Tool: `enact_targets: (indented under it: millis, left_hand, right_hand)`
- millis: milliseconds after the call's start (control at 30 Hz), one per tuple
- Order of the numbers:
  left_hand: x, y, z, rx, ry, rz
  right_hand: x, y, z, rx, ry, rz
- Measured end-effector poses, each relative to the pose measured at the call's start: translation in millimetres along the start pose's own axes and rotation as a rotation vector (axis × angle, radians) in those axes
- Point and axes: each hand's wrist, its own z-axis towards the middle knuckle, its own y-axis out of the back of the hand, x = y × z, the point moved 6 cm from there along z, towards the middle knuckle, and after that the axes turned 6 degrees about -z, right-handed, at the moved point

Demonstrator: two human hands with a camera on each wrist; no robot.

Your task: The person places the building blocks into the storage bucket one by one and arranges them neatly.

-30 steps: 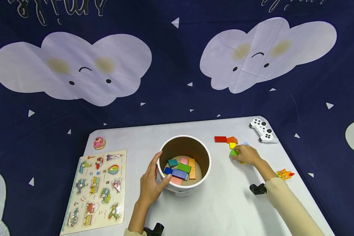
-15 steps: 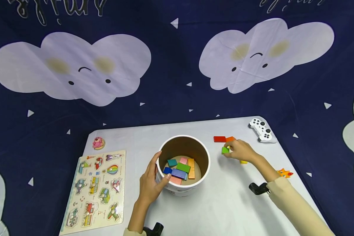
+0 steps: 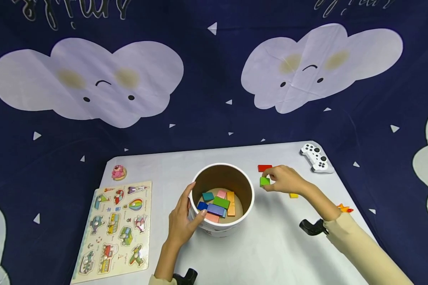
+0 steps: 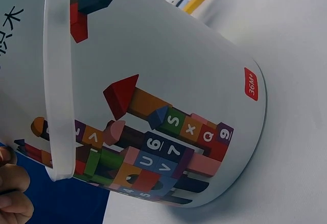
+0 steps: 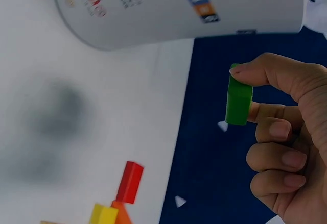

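My left hand point(image 3: 183, 222) holds the round white bucket point(image 3: 222, 174) by its left side, thumb at the rim. Several coloured wooden blocks lie on the bucket's floor, among them a green block point(image 3: 222, 202) and an orange block point(image 3: 231, 204). The left wrist view shows the bucket's printed outer wall point(image 4: 168, 45). To the right of the bucket, my right hand point(image 3: 287, 180) pinches a small green block point(image 5: 239, 100) between thumb and fingers, above the table. A red block point(image 3: 264, 168) lies just behind that hand, which partly hides the other blocks there.
Yellow point(image 5: 103, 214) and orange point(image 5: 122, 215) blocks lie by the red one. Another yellow block point(image 3: 293, 195) sits under my right wrist. A white game controller point(image 3: 316, 158) is at the far right corner. A picture puzzle board point(image 3: 115, 229) and pink toy point(image 3: 119, 172) are left.
My right hand has lifted the green block and carried it left towards the bucket. The left hand and the bucket stay where they were.
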Motion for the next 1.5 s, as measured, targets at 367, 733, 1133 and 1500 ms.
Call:
enact_targets:
  millis: [367,733,1133,1500]
  left_hand:
    - [-0.3,-1.3,1.3,0.012,0.004,-0.009]
    - [-0.8,-1.3,0.6,0.011,0.007,0.001]
    - [-0.4,-0.6,-1.2,0.003,-0.008,-0.002]
    - [0.7,-0.3,-0.3,-0.011,-0.021,-0.005]
  right_hand:
    - [21.9,23.0,-1.0,0.010,0.035,-0.027]
    - [42.8,44.6,-0.9,-0.006,0.107,-0.057]
    - [66.8,56.9,2.5,0.057,0.174,-0.060]
    - [96.2,58.3,12.4,0.139,0.241,-0.052]
